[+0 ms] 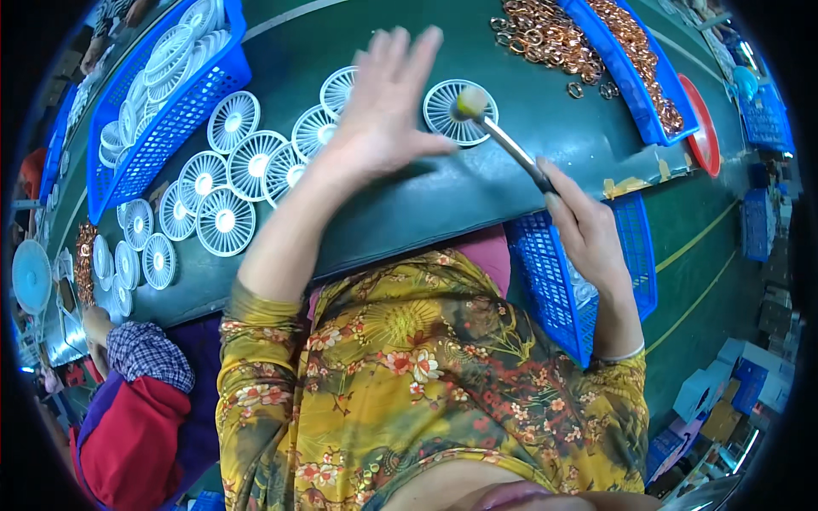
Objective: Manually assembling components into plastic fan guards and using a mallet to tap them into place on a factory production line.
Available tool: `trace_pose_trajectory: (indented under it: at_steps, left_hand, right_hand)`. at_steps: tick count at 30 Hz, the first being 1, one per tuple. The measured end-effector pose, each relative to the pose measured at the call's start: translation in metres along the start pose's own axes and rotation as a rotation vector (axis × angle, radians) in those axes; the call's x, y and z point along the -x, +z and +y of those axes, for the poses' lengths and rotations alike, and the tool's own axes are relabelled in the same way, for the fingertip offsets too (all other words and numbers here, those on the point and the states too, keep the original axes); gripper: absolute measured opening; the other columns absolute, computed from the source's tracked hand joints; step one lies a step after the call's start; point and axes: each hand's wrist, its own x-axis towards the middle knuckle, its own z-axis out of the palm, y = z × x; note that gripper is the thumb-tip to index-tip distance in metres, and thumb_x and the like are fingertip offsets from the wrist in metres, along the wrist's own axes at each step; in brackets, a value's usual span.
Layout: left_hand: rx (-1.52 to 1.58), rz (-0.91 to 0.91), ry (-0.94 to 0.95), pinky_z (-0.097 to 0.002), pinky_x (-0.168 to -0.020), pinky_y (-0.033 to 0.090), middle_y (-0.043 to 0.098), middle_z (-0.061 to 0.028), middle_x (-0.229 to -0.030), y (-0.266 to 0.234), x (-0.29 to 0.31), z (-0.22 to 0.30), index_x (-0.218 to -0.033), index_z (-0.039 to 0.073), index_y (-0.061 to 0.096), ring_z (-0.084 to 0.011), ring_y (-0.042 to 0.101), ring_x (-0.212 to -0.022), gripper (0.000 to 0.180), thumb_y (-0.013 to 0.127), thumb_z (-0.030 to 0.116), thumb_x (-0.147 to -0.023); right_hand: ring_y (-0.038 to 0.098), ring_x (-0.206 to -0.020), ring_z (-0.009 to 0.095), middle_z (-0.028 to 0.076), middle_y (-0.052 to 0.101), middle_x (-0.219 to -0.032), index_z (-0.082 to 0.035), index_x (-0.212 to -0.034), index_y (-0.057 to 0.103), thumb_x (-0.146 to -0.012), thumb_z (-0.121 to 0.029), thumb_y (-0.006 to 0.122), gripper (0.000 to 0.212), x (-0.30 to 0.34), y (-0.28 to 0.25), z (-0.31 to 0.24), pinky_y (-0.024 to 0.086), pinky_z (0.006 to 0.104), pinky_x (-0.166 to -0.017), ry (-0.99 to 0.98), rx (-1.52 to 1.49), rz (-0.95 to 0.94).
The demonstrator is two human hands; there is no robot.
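Observation:
My right hand (590,226) grips the dark handle of a small mallet (514,152) with a metal shaft and a pale yellowish head. The mallet's head is over the hub of a white round spoked disc (439,102) lying flat on the green table; I cannot tell if they touch. To the disc's left, my left hand (379,115) is raised with fingers spread, slightly blurred, holding nothing. It partly covers some of several more white spoked discs (254,166), which lie overlapping on the table's left side.
A blue basket (183,106) heaped with similar discs stands at the far left. Copper-coloured rings (550,38) lie at the back right, beside a blue tray (626,81) full of them and a red bowl (700,128). Another blue basket (545,277) sits below the table's edge. A co-worker (141,426) is at the left.

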Motion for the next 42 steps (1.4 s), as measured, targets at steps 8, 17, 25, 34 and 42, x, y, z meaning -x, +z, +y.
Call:
trace_pose_trajectory:
  at_steps: [8,17,25,34,42]
  left_hand:
    - [0.031,-0.235,-0.275,-0.0522,-0.115,0.018,0.046,-0.0209,-0.138,-0.014,0.002,-0.046,-0.148,0.012,0.023,-0.0326,0.045,-0.13,0.107,0.084,0.026,-0.061]
    - [0.194,-0.187,-0.248,-0.0421,-0.104,0.04,0.052,-0.0221,-0.13,0.009,0.0,-0.02,-0.148,0.01,0.019,-0.0393,0.05,-0.122,0.112,0.086,0.026,-0.059]
    - [0.127,-0.098,-0.219,-0.0472,-0.114,0.025,0.056,-0.0237,-0.126,0.014,0.01,-0.022,-0.148,0.007,0.011,-0.0392,0.05,-0.121,0.117,0.084,0.032,-0.06]
    - [-0.081,-0.248,-0.284,-0.0551,-0.114,0.015,0.049,-0.0251,-0.134,-0.051,0.054,-0.044,-0.149,0.013,0.019,-0.0401,0.036,-0.133,0.112,0.085,0.032,-0.061]
    - [0.091,-0.201,-0.232,-0.0524,-0.115,0.016,0.053,-0.0238,-0.13,-0.018,0.048,-0.03,-0.15,0.011,0.012,-0.0358,0.046,-0.127,0.116,0.084,0.033,-0.061]
  right_hand:
    - [0.061,-0.101,0.041,0.024,0.063,-0.109,-0.008,-0.128,0.054,-0.095,-0.014,0.053,0.033,-0.005,0.02,0.008,0.05,0.0386,-0.081,0.165,-0.09,-0.084]
    - [0.065,-0.102,0.034,0.025,0.064,-0.11,-0.006,-0.131,0.053,-0.093,-0.006,0.054,0.038,-0.02,0.028,-0.007,0.05,0.0376,-0.086,-0.256,0.016,0.282]
    - [0.063,-0.093,0.04,0.025,0.062,-0.111,-0.013,-0.131,0.053,-0.093,-0.015,0.055,0.038,-0.027,0.026,-0.021,0.052,0.0443,-0.079,-0.148,-0.02,0.188]
    - [0.062,-0.094,0.042,0.023,0.065,-0.103,-0.013,-0.131,0.054,-0.093,-0.014,0.055,0.038,-0.009,0.027,-0.014,0.051,0.0415,-0.079,-0.162,0.02,-0.143]
    - [0.064,-0.107,0.024,0.014,0.062,-0.124,-0.001,-0.132,0.051,-0.094,-0.006,0.053,0.039,-0.017,0.018,-0.046,0.05,0.0335,-0.088,-0.101,-0.216,0.135]
